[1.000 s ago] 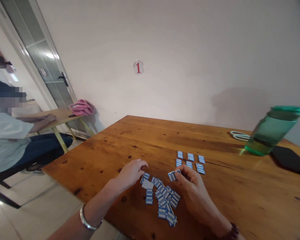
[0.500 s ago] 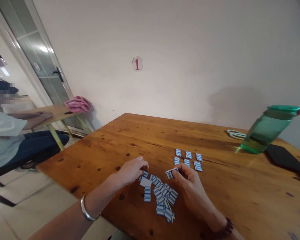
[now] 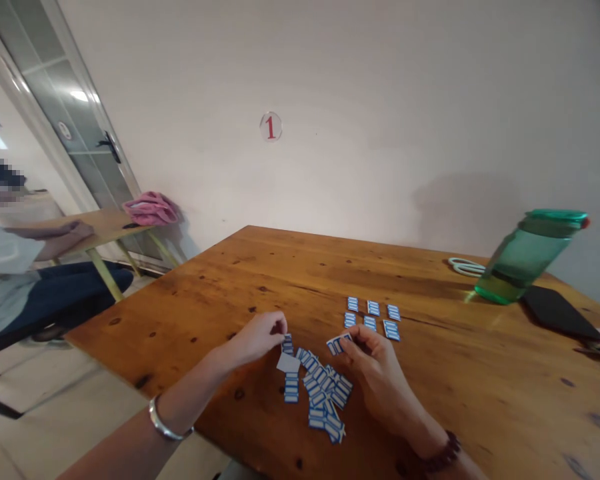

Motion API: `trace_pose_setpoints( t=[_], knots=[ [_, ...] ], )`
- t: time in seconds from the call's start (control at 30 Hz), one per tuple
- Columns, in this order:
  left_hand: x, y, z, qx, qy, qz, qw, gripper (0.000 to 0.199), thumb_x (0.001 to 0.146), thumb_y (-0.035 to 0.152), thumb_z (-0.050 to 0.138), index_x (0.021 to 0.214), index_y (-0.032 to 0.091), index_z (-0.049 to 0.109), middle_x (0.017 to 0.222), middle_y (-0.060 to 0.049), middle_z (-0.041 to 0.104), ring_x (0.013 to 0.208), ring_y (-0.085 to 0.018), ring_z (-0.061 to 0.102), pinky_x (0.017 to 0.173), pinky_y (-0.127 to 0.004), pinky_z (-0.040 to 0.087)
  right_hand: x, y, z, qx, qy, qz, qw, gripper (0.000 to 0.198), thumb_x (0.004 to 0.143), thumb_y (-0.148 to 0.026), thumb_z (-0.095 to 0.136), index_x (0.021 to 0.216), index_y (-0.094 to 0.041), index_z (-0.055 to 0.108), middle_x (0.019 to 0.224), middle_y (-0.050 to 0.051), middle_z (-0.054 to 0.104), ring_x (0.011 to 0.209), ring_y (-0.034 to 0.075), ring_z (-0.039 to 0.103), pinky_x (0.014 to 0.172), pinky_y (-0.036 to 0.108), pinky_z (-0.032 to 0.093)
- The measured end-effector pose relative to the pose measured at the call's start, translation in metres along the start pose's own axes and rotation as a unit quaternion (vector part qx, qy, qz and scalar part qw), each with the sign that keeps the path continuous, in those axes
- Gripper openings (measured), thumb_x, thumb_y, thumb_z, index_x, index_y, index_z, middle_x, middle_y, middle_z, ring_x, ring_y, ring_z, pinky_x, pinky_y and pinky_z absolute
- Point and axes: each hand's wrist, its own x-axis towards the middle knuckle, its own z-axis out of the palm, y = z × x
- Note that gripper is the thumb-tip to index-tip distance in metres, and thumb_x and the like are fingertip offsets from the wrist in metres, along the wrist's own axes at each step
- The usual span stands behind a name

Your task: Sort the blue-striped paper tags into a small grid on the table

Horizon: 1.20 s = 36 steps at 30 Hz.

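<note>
My left hand (image 3: 260,338) is pinched at the edge of a small blue-and-white label card (image 3: 288,345), which is tilted up from the table. My right hand (image 3: 380,360) grips another label card (image 3: 338,344) between thumb and fingers; whether more than one is stacked there I cannot tell. Between the hands lies a loose, overlapping pile of similar cards (image 3: 323,387). A blank white card (image 3: 289,363) and a blue-bordered card (image 3: 291,388) lie to its left. Beyond my right hand, several cards (image 3: 373,308) are laid in two short rows.
A green water bottle (image 3: 530,257) stands at the right, with a white cable (image 3: 465,267) beside it and a dark flat device (image 3: 560,312) close by. At the left a person (image 3: 10,273) sits by another table (image 3: 105,227), where a pink cloth (image 3: 151,209) lies.
My left fingers have tilted up a card that lay flatter before. My right hand keeps its card, nearly unmoved. The whole view has shifted slightly.
</note>
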Motion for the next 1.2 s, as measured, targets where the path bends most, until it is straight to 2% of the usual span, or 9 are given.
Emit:
trace_pose_setpoints(
  t=[0.13, 0.23, 0.33, 0.47, 0.53, 0.7, 0.87, 1.1, 1.2],
  knots=[
    [0.008, 0.010, -0.004, -0.137, 0.088, -0.030, 0.986, 0.007, 0.061, 0.016, 0.054, 0.068, 0.017, 0.054, 0.062, 0.003, 0.055, 0.059, -0.012, 0.052, 0.058, -0.023, 0.039, 0.001, -0.005, 0.000, 0.016, -0.001, 0.001, 1.000, 0.021, 0.072, -0.037, 0.059, 0.069, -0.016, 0.059, 0.054, -0.004, 0.048, 0.051, 0.009, 0.041, 0.049, 0.022, 0.031],
    [0.014, 0.027, 0.001, -0.278, 0.132, -0.064, 0.949, 0.010, 0.055, 0.015, 0.059, 0.065, 0.016, 0.055, 0.062, 0.002, 0.057, 0.059, -0.011, 0.052, 0.059, -0.023, 0.040, 0.002, -0.005, -0.002, 0.031, 0.017, 0.002, 0.999, 0.023, 0.071, -0.039, 0.060, 0.074, -0.016, 0.061, 0.056, -0.003, 0.049, 0.052, 0.010, 0.042, 0.050, 0.023, 0.033],
    [0.019, 0.044, 0.014, -0.428, 0.130, -0.107, 0.888, 0.011, 0.056, 0.014, 0.060, 0.067, 0.014, 0.055, 0.061, 0.003, 0.056, 0.052, -0.008, 0.050, 0.054, -0.020, 0.039, 0.005, -0.004, -0.005, 0.038, 0.031, 0.002, 0.999, 0.027, 0.067, -0.042, 0.062, 0.075, -0.016, 0.063, 0.056, -0.003, 0.050, 0.052, 0.010, 0.042, 0.050, 0.023, 0.034],
    [0.027, 0.062, 0.033, -0.595, 0.094, -0.128, 0.788, 0.016, 0.058, 0.014, 0.062, 0.068, 0.016, 0.050, 0.069, -0.002, 0.063, 0.063, -0.012, 0.058, 0.058, -0.023, 0.044, 0.007, -0.004, -0.010, 0.023, 0.051, 0.000, 0.998, 0.028, 0.065, -0.042, 0.065, 0.077, -0.017, 0.065, 0.059, -0.001, 0.055, 0.052, 0.011, 0.045, 0.050, 0.024, 0.037],
    [0.030, 0.066, 0.042, -0.628, 0.085, -0.126, 0.763, 0.021, 0.056, 0.015, 0.064, 0.071, 0.017, 0.050, 0.069, -0.003, 0.064, 0.062, -0.013, 0.059, 0.055, -0.024, 0.045, 0.008, -0.004, -0.013, 0.003, 0.062, -0.015, 0.998, 0.027, 0.064, -0.042, 0.065, 0.077, -0.018, 0.066, 0.064, 0.001, 0.059, 0.056, 0.013, 0.049, 0.054, 0.026, 0.041],
    [0.033, 0.066, 0.060, -0.609, 0.102, -0.127, 0.776, 0.019, 0.058, 0.020, 0.064, 0.075, 0.015, 0.059, 0.065, 0.000, 0.063, 0.057, -0.011, 0.057, 0.048, -0.020, 0.042, 0.005, -0.005, -0.017, -0.075, 0.070, -0.075, 0.992, 0.022, 0.072, -0.039, 0.059, 0.080, -0.020, 0.068, 0.075, 0.003, 0.065, 0.069, 0.018, 0.056, 0.064, 0.028, 0.044],
    [0.030, 0.069, 0.067, -0.583, 0.090, -0.112, 0.800, 0.013, 0.058, 0.019, 0.061, 0.070, 0.014, 0.064, 0.064, 0.000, 0.063, 0.059, -0.012, 0.057, 0.056, -0.023, 0.045, -0.002, -0.006, -0.009, -0.100, 0.030, -0.059, 0.993, 0.027, 0.078, -0.039, 0.053, 0.095, -0.019, 0.062, 0.089, 0.006, 0.065, 0.077, 0.019, 0.059, 0.068, 0.029, 0.046],
    [0.027, 0.077, 0.070, -0.555, 0.060, -0.077, 0.826, 0.011, 0.057, 0.019, 0.061, 0.065, 0.015, 0.067, 0.054, 0.002, 0.061, 0.052, -0.011, 0.053, 0.056, -0.022, 0.042, -0.001, 0.003, -0.008, -0.144, 0.096, -0.062, 0.983, 0.025, 0.078, -0.036, 0.053, 0.096, -0.019, 0.055, 0.085, 0.006, 0.064, 0.075, 0.019, 0.059, 0.066, 0.030, 0.047],
    [0.026, 0.078, 0.069, -0.559, 0.043, -0.055, 0.826, 0.011, 0.057, 0.018, 0.061, 0.065, 0.015, 0.068, 0.054, 0.001, 0.062, 0.055, -0.012, 0.055, 0.060, -0.023, 0.043, 0.001, 0.005, -0.011, -0.160, 0.109, -0.053, 0.980, 0.025, 0.078, -0.038, 0.052, 0.094, -0.019, 0.054, 0.083, 0.006, 0.063, 0.071, 0.018, 0.058, 0.063, 0.029, 0.046]
  ],
)
